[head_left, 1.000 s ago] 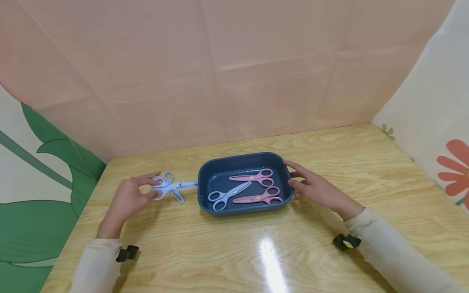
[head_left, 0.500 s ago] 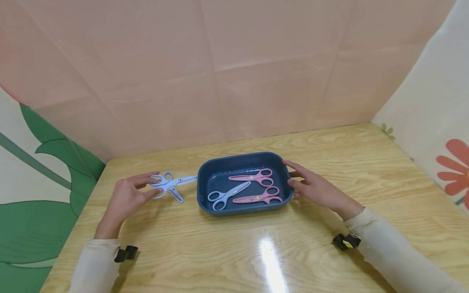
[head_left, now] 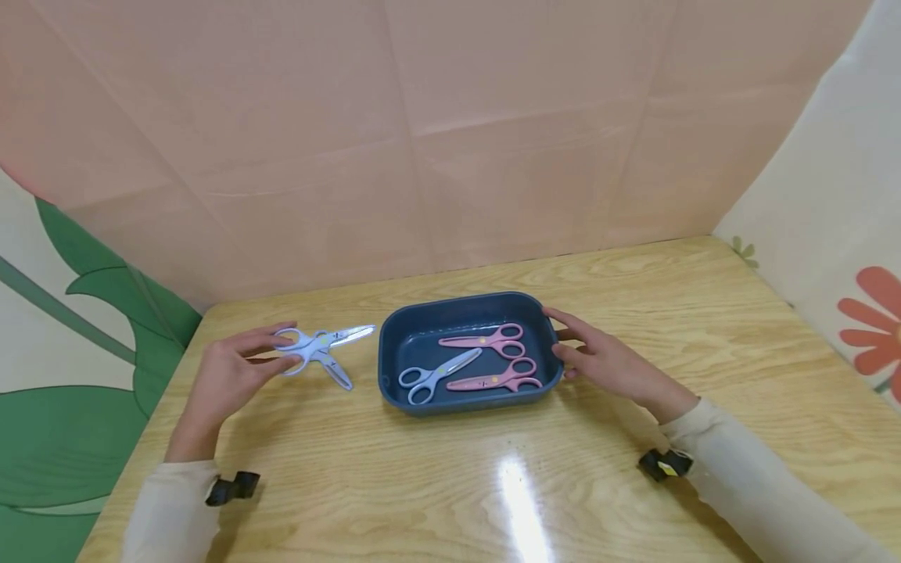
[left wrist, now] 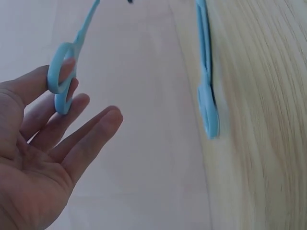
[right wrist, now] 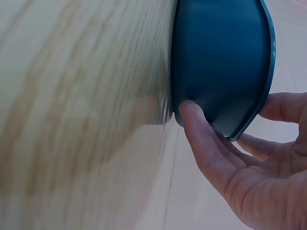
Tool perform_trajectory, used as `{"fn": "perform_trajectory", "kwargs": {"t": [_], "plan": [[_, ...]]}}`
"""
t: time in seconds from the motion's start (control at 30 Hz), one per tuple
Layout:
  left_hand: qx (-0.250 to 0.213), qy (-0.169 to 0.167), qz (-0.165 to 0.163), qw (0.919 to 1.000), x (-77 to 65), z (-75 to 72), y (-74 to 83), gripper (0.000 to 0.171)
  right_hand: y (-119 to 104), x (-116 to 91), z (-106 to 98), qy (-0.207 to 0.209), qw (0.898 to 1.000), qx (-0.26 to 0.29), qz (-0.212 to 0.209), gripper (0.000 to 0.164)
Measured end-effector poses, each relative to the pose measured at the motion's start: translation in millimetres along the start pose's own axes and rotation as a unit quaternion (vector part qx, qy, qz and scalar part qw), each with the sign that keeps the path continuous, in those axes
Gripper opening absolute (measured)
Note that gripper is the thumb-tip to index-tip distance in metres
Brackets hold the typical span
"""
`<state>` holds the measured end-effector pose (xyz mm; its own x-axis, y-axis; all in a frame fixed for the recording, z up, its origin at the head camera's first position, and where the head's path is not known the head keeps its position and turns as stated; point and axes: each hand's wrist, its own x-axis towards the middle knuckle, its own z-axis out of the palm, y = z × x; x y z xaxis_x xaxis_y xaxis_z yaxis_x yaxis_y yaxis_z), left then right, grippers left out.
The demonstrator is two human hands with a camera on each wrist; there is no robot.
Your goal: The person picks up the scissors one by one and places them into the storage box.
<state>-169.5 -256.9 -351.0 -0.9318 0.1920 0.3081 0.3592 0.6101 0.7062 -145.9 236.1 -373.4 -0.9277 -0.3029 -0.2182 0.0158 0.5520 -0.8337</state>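
My left hand (head_left: 228, 375) pinches a pair of light blue scissors (head_left: 313, 344) by the finger loops, thumb below and finger above, held off the table. In the left wrist view these scissors (left wrist: 60, 76) show edge-on at the fingertips. A second pair of light blue scissors (left wrist: 207, 105) lies on the table; in the head view it is partly covered by the held pair. My right hand (head_left: 605, 363) touches the right end of a dark blue plastic tray (head_left: 464, 403), with relaxed fingers against its outer wall and rim. Inside lie pink scissors (head_left: 486, 341), more pink scissors (head_left: 493, 383) and blue scissors (head_left: 439, 375).
A wood-grain table (head_left: 394, 485) carries everything. A pinkish cloth backdrop (head_left: 422, 156) rises behind its far edge. Patterned panels with a green leaf (head_left: 63, 453) and a red flower (head_left: 880, 320) stand at the sides.
My left hand has moved left and slightly up with the held blue scissors, drawing their blades away from the tray's left side. The right hand and the tray have stayed put.
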Motion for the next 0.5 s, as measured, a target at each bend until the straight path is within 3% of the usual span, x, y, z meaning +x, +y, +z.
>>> {"fn": "perform_trajectory", "kwargs": {"t": [0.23, 0.5], "plan": [[-0.061, -0.045, -0.028, 0.9967, 2.9, 8.1, 7.7, 0.021, 1, -2, -2, 0.005, 1.0, -0.007, 0.007, 0.061], [-0.004, -0.06, -0.038, 0.9975, 10.5, 18.3, 19.4, 0.022, 1, -2, -1, -0.002, 1.0, 0.01, -0.004, 0.061]]}}
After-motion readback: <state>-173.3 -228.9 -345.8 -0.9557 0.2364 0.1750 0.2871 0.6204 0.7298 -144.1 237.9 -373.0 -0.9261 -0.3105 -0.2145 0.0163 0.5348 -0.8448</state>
